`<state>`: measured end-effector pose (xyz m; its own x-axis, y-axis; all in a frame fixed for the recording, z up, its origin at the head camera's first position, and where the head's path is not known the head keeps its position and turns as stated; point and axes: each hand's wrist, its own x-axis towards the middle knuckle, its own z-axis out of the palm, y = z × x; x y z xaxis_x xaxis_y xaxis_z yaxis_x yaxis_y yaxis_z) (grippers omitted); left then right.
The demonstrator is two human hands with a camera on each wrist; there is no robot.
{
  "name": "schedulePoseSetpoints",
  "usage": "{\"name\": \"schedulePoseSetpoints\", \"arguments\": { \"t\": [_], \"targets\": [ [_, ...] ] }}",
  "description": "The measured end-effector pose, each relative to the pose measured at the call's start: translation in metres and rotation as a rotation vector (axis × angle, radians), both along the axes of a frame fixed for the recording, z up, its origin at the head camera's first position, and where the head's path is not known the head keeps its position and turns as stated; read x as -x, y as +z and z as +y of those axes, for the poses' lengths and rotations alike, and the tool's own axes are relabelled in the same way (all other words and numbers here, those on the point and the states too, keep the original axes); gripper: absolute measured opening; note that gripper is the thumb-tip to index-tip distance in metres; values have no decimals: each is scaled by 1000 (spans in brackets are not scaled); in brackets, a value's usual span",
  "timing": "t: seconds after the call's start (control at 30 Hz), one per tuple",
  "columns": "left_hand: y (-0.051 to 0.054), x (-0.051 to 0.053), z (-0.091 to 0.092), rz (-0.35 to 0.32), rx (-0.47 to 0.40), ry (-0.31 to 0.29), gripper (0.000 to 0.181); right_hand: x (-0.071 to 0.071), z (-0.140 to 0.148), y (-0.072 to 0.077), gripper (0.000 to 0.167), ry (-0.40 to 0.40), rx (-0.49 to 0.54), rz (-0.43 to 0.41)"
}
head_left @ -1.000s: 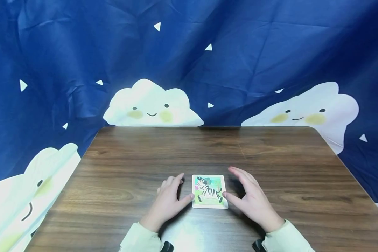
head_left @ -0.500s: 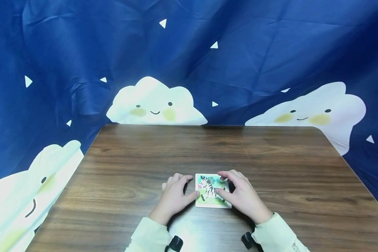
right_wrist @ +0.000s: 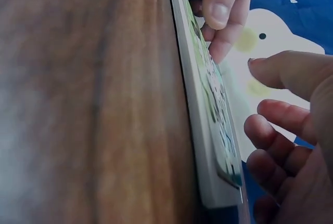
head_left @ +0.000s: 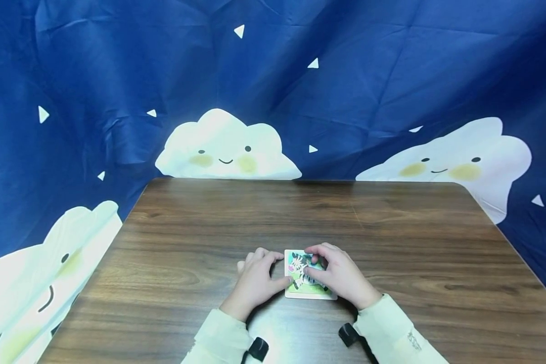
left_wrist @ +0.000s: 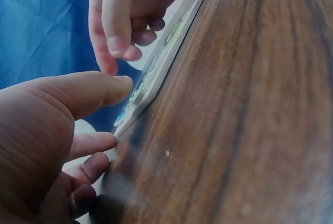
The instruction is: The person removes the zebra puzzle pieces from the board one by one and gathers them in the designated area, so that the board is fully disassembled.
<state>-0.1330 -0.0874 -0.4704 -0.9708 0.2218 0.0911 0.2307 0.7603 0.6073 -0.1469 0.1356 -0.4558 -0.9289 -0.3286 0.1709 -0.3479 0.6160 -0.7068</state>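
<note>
A small square picture board (head_left: pixel 307 290) with a zebra on green and a white border lies flat on the table near its front. In the right wrist view the board (right_wrist: pixel 193 86) shows a thick pale edge with the picture layer raised on it. My left hand (head_left: pixel 257 280) is at its left side, thumb over the left edge and index fingertip at the far left corner. My right hand (head_left: pixel 343 275) is over the right part, thumb and index finger spread above the zebra and partly hiding it. The right wrist view shows the right fingers apart from the board, holding nothing.
The brown wood-grain table (head_left: pixel 186 227) stretches out around the board. Behind it hangs a blue cloth (head_left: pixel 346 101) with white clouds and small triangles. Black straps (head_left: pixel 258 349) sit at both wrists, below pale sleeves (head_left: pixel 223 336).
My right hand has moved left from beside the board to over the zebra, its thumb and index finger closer together. The left hand stays at the left edge. The view has shifted slightly.
</note>
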Motion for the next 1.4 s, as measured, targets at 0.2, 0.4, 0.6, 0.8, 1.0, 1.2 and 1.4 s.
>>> {"name": "schedulePoseSetpoints", "arguments": {
  "t": [0.2, 0.4, 0.6, 0.8, 1.0, 1.2, 1.4],
  "targets": [
    [0, 0, 0, -8, -1, -2, 56, 7, -4, -1, 30, 18, -26, -20],
    [-2, 0, 0, -12, 12, 1, 57, 15, -10, -1, 25, 32, -35, -55],
    [0, 1, 1, -7, 14, -5, 56, 24, -14, -4, 24, 29, -60, -65],
    [0, 0, 1, -4, 6, -5, 56, 27, -18, -4, 22, 26, -123, -61],
    [-3, 0, -1, -2, 1, -1, 56, 27, -21, -2, 20, 17, -149, -62],
    [-2, 0, -1, -1, -1, -6, 56, 27, -21, -3, 20, 5, -129, -62],
    [-2, 0, -1, -1, 2, 0, 55, 28, -21, -4, 22, -1, -116, -62]
  ]
}}
